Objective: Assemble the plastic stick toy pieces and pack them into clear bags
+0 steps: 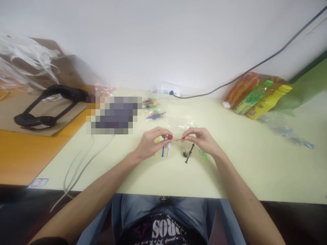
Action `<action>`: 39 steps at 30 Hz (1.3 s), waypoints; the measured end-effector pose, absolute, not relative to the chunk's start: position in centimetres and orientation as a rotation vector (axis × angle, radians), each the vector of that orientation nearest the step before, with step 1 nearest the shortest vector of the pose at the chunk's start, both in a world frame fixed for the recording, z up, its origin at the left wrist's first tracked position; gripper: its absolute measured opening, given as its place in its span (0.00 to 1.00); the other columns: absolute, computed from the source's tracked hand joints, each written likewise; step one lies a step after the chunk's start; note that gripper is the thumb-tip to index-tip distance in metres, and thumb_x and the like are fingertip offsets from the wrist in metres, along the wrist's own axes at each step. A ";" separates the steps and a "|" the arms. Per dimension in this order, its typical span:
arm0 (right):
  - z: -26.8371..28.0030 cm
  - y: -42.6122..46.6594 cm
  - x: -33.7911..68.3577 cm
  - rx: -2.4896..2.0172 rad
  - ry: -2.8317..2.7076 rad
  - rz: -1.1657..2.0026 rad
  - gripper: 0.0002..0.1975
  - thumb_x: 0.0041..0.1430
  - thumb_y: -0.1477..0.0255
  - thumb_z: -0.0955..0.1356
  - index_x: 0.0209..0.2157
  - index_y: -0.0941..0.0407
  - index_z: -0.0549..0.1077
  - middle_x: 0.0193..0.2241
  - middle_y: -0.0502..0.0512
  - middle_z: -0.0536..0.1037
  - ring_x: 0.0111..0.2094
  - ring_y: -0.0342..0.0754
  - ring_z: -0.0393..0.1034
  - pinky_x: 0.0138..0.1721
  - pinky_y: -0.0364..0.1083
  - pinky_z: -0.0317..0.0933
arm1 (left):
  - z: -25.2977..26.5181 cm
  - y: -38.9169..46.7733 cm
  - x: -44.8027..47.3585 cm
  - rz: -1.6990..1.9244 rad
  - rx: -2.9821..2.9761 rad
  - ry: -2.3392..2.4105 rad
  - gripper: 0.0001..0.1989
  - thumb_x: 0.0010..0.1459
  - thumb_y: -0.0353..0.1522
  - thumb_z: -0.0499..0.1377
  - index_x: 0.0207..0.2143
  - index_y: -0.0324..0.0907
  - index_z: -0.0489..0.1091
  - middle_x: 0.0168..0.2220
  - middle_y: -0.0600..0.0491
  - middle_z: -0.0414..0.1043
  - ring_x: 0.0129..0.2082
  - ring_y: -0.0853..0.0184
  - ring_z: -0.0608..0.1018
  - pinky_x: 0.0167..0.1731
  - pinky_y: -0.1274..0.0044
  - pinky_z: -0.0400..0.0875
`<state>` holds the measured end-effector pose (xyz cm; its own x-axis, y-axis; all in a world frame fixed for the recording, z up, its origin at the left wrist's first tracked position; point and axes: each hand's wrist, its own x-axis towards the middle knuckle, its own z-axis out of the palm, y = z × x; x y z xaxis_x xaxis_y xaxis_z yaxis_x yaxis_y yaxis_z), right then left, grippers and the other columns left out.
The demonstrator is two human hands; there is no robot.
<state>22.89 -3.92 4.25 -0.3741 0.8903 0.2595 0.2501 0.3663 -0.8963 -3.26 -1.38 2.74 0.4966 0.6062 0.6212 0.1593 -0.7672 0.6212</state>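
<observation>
Between the thumb and fingers of my left hand [150,143] is a small round red piece [169,137]. My right hand [201,139] pinches a thin red plastic stick [179,139], its free end pointing left at the round piece, with a small gap between them. Below my left hand lie a blue stick [162,151], a yellow piece partly covered by the fingers, and a whitish piece. A black stick [189,153] with a small black round piece [185,154] lies under my right hand. Beside its wrist is a light green piece [203,155].
Behind the hands lie clear plastic wrap [182,121] and bagged colourful pieces [155,115]. A pixelated dark object [114,114] and a black frame [51,105] stand left. Snack bags and a green bottle [252,98] are at right; a dark cable [217,90] runs along the wall.
</observation>
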 end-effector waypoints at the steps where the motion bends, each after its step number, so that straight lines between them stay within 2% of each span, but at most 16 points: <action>1: 4.3 -4.0 22.8 -1.001 -1.775 1.075 0.08 0.64 0.65 0.72 0.35 0.53 0.82 0.31 0.53 0.81 0.36 0.48 0.73 0.42 0.50 0.65 | 2.7 -1.4 -3.2 1.214 2.201 0.641 0.08 0.63 0.31 0.65 0.44 0.42 0.77 0.42 0.48 0.80 0.37 0.66 0.81 0.42 0.72 0.77; 4: 4.0 -4.2 22.4 -0.976 -1.632 1.189 0.09 0.63 0.65 0.72 0.34 0.55 0.82 0.26 0.53 0.79 0.28 0.45 0.67 0.32 0.46 0.63 | 2.7 -1.6 -3.1 1.204 2.042 0.636 0.09 0.62 0.32 0.65 0.45 0.40 0.77 0.43 0.47 0.79 0.37 0.67 0.81 0.42 0.73 0.79; 7: 3.4 -4.1 21.9 -0.930 -1.559 1.260 0.08 0.60 0.65 0.74 0.35 0.55 0.83 0.26 0.53 0.80 0.25 0.43 0.66 0.31 0.46 0.63 | 2.7 -1.7 -2.9 1.177 1.941 0.582 0.12 0.62 0.32 0.66 0.48 0.40 0.76 0.44 0.46 0.77 0.40 0.65 0.82 0.45 0.71 0.81; 14: 3.1 -4.3 20.5 -0.838 -1.538 1.441 0.08 0.55 0.67 0.77 0.36 0.55 0.82 0.29 0.54 0.82 0.26 0.44 0.72 0.32 0.46 0.67 | 2.5 -2.1 -2.8 1.086 1.827 0.584 0.12 0.60 0.32 0.67 0.46 0.39 0.78 0.44 0.45 0.78 0.41 0.64 0.82 0.46 0.70 0.81; 19: 2.6 -4.1 19.9 -0.848 -1.563 1.266 0.08 0.54 0.65 0.78 0.32 0.55 0.82 0.31 0.54 0.83 0.35 0.48 0.77 0.43 0.48 0.68 | 2.4 -2.1 -2.6 1.047 1.788 0.597 0.10 0.61 0.33 0.67 0.44 0.39 0.79 0.42 0.45 0.80 0.41 0.65 0.82 0.45 0.72 0.80; 29: 2.5 -4.1 19.4 -0.880 -1.596 1.176 0.13 0.58 0.59 0.75 0.31 0.55 0.79 0.32 0.54 0.81 0.37 0.49 0.74 0.44 0.50 0.66 | 2.8 -2.3 -2.6 1.006 1.806 0.599 0.11 0.61 0.36 0.66 0.43 0.38 0.79 0.41 0.44 0.80 0.40 0.63 0.82 0.44 0.71 0.80; 39: 3.0 -4.4 19.5 -0.905 -1.675 1.092 0.09 0.60 0.64 0.74 0.33 0.55 0.79 0.32 0.53 0.80 0.36 0.48 0.73 0.44 0.49 0.64 | 2.4 -2.0 -2.8 0.990 1.838 0.640 0.10 0.62 0.34 0.66 0.43 0.40 0.79 0.43 0.45 0.81 0.42 0.63 0.83 0.47 0.71 0.79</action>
